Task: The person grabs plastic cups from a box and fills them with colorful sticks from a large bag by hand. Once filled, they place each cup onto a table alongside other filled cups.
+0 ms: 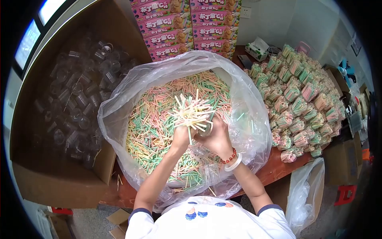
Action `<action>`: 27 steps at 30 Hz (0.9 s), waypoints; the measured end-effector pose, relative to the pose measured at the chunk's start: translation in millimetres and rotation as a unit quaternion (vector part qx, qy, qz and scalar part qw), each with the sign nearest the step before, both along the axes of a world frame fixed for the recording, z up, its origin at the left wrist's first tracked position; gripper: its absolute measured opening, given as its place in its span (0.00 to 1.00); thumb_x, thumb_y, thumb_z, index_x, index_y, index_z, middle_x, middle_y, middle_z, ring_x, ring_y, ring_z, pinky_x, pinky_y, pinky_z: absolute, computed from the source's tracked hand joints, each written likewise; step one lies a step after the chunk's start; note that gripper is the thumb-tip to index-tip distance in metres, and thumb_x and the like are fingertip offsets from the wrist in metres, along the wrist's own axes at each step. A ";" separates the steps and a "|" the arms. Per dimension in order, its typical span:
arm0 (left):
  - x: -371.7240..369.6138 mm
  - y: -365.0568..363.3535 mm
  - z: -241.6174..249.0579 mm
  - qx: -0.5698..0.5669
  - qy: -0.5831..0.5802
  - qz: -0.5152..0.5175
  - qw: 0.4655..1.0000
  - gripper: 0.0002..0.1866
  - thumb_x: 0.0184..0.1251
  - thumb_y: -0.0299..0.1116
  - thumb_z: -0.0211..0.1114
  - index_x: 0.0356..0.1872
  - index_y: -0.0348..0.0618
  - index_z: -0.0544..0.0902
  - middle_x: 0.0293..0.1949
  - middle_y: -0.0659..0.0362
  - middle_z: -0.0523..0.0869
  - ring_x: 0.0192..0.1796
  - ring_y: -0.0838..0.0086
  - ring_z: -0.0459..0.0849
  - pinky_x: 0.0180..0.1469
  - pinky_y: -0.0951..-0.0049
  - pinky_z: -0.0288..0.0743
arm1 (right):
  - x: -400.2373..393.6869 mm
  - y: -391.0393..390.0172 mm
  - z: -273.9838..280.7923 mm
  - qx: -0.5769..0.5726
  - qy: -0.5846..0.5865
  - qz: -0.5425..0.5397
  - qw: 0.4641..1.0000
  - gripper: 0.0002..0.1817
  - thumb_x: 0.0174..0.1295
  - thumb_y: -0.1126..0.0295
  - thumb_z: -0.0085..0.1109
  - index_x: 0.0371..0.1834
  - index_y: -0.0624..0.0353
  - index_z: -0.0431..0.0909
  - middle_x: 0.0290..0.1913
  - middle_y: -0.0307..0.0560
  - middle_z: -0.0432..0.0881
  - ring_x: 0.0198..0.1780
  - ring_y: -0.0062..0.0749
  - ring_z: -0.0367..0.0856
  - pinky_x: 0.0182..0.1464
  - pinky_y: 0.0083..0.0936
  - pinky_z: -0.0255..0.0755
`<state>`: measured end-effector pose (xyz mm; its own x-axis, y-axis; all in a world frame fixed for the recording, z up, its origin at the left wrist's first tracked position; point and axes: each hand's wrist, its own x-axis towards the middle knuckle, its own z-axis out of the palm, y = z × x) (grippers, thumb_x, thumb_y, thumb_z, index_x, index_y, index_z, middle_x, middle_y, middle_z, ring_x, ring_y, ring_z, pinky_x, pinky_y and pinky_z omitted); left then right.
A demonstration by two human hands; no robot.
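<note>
Above a large clear plastic bag [251, 133] full of short pastel sticks [153, 107], my two hands are close together. My left hand [183, 138] is closed around the lower part of a bunch of pale yellow, pink and green sticks [191, 111], whose ends fan out upward. Beside it my right hand [219, 137], with a red bead bracelet and a white bangle at the wrist, is wrapped round a clear plastic cup [205, 130]. The cup touches the bunch; how far the sticks go into it is hidden by the fingers.
On the left, a big cardboard box [51, 181] holds many clear cups [75, 95]. Stacked pink boxes [167, 34] stand behind the bag. To the right is a heap of stick-filled cups [298, 105] on the red-brown table [278, 167]. A tissue pack [257, 48] lies at the back.
</note>
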<state>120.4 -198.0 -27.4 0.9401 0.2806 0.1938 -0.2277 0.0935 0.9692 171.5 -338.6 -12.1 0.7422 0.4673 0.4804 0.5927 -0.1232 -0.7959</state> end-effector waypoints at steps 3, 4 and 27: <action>4.2 -2.6 12.9 -0.105 -0.043 -0.036 0.993 0.31 0.69 0.29 0.72 0.71 0.37 0.72 0.59 0.57 0.87 0.60 0.73 0.84 0.62 0.72 0.77 | 5.3 0.3 2.8 -0.007 -0.014 -0.013 1.000 0.38 0.38 0.72 0.85 0.59 0.60 0.82 0.52 0.55 0.87 0.55 0.51 0.86 0.59 0.42 0.81; 9.1 0.9 22.4 -0.093 -0.033 -0.035 0.994 0.37 0.69 0.25 0.73 0.75 0.38 0.64 0.62 0.52 0.85 0.65 0.68 0.83 0.68 0.66 0.78 | 7.2 0.1 4.1 -0.014 -0.021 -0.018 1.000 0.38 0.37 0.73 0.85 0.58 0.61 0.82 0.51 0.56 0.87 0.54 0.53 0.86 0.58 0.43 0.81; 4.3 37.0 66.5 0.339 0.064 0.037 0.938 0.17 0.63 0.32 0.79 0.51 0.39 0.88 0.49 0.53 0.90 0.51 0.57 0.90 0.64 0.57 0.81 | 15.8 -5.0 -44.6 -0.044 0.068 -0.012 0.997 0.67 0.41 0.73 0.82 0.85 0.59 0.45 0.76 0.62 0.65 0.75 0.53 0.71 0.76 0.43 0.68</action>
